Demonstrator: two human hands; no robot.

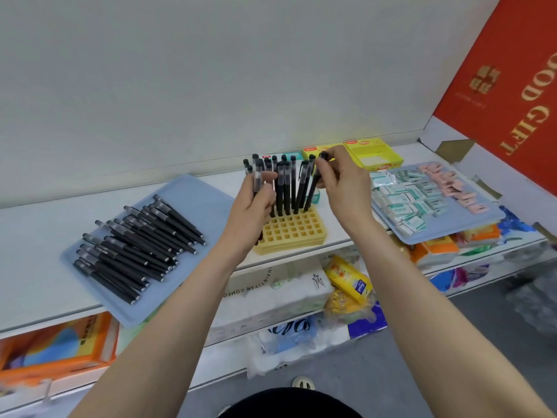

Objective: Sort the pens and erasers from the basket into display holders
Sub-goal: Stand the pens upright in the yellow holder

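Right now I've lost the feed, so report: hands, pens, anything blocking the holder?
Left hand grips a bundle of pens. Right hand pinches one pen, tip at the yellow holder. Front holes free, nothing blocking.

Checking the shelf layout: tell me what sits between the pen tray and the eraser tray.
The yellow grid holder with upright pens, plus the left hand and right hand holding pens; head view.
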